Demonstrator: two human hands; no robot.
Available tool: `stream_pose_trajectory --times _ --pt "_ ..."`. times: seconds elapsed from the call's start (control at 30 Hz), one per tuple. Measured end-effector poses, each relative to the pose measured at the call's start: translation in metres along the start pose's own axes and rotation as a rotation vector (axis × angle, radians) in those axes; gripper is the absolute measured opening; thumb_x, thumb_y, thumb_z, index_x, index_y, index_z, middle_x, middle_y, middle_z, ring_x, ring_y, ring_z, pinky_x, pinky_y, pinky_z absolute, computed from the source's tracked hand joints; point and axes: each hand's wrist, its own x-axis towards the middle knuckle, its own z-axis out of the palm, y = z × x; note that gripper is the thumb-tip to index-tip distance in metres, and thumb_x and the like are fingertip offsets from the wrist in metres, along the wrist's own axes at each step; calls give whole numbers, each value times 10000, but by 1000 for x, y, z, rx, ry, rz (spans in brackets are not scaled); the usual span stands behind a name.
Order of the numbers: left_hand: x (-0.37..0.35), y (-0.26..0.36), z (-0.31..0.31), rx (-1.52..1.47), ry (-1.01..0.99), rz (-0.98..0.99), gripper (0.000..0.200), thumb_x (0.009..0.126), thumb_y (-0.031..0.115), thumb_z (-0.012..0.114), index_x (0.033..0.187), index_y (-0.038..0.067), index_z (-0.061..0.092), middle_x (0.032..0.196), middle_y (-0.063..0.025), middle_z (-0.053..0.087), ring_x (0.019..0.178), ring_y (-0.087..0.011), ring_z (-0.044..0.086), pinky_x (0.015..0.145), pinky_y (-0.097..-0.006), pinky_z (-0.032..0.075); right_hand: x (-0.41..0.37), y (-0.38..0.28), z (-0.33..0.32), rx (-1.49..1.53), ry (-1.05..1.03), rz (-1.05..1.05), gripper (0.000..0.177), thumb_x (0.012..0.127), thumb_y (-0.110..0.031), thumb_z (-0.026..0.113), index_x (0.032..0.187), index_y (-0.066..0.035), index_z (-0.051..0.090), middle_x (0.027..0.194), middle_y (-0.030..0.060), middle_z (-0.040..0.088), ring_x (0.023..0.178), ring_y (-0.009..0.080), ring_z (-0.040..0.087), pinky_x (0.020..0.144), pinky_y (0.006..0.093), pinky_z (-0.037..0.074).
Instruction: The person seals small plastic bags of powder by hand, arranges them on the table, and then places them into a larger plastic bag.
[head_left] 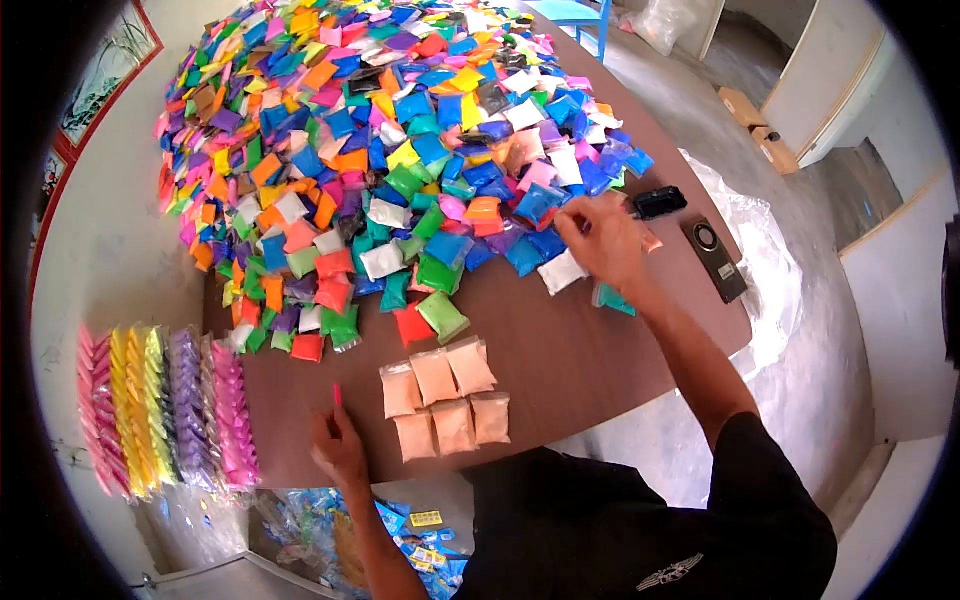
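Note:
At the table's front left, my left hand (pixel 340 448) is closed, with a small, thin pink-red thing (pixel 338 394) sticking up from its fingers. To its right lie several clear packets of peach-coloured filling (pixel 433 378) in two rows. My right hand (pixel 608 243) reaches over the right edge of a large pile of coloured packets (pixel 400 130). Its fingers are bent and drawn together; what they hold, if anything, is hidden. Near them are a blue packet (pixel 539 203) and a white packet (pixel 562 272). A teal packet (pixel 612 298) lies partly under my right forearm.
A black case (pixel 660 202) and a dark device with a round dial (pixel 716 262) lie by the table's right edge. Long clear sleeves of pink, yellow and purple packets (pixel 186 410) stand at the left. Blue wrappers (pixel 425 550) lie below the front edge.

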Motion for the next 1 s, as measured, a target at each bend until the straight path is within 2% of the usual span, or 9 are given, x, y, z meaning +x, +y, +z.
stream_pose_trajectory --times 0.17,0.27,0.33,0.5,0.57,0.7,0.87,0.93,1.0 --pt "1 4 -3 9 -46 -41 184 973 104 725 855 -8 638 663 -144 608 549 -221 591 532 -384 458 94 51 29 -91 19 36 237 918 -294 712 973 -70 768 934 142 771 876 323 751 793 451 587" --pt "2 6 -1 27 -8 10 179 976 104 725 853 -3 649 636 -128 582 521 -197 550 504 -376 433 143 70 43 -167 16 79 261 917 -322 698 1011 -91 774 959 151 775 928 345 749 840 470 586" --pt "2 6 -1 -29 1 0 174 975 102 725 855 -1 652 633 -124 578 516 -195 544 498 -376 424 166 79 52 -279 -45 135 279 942 -296 673 1122 -98 752 1075 136 778 991 328 743 888 445 578" --pt "4 7 0 36 -30 -36 136 974 93 719 887 5 663 645 -128 611 527 -201 572 506 -372 441 205 100 82 -377 -13 58 337 945 -307 656 1192 -87 720 1152 154 754 1041 363 724 939 483 555" --pt "5 10 -1 35 -22 -24 124 974 88 717 896 6 666 649 -125 620 530 -202 575 509 -369 447 214 100 88 -389 -55 133 349 960 -318 634 1229 -111 716 1171 204 737 1105 387 707 944 525 553" --pt "5 10 -1 38 -37 -53 116 976 81 712 901 4 669 656 -111 621 541 -181 557 515 -357 448 225 104 91 -388 -155 220 396 913 -283 643 1253 -92 710 1200 215 730 1112 391 709 957 526 552" --pt "6 14 -4 34 -44 -62 121 980 82 707 904 -4 669 656 -116 619 550 -165 551 516 -349 443 224 119 96 -281 -81 240 325 858 -271 665 1107 -101 787 1102 173 771 1027 357 742 921 472 575" --pt "5 16 -4 23 -45 -58 112 977 78 706 912 -8 675 673 -123 632 558 -178 572 523 -352 452 222 124 91 -50 -56 226 281 836 -268 669 1014 -106 813 1039 153 784 980 329 756 886 442 586" --pt "4 12 -2 21 -31 -34 108 973 78 708 913 -7 678 684 -130 642 564 -197 591 528 -362 461 217 129 86 -93 -75 198 306 837 -293 665 1031 -112 818 1026 147 789 973 321 759 870 435 588"
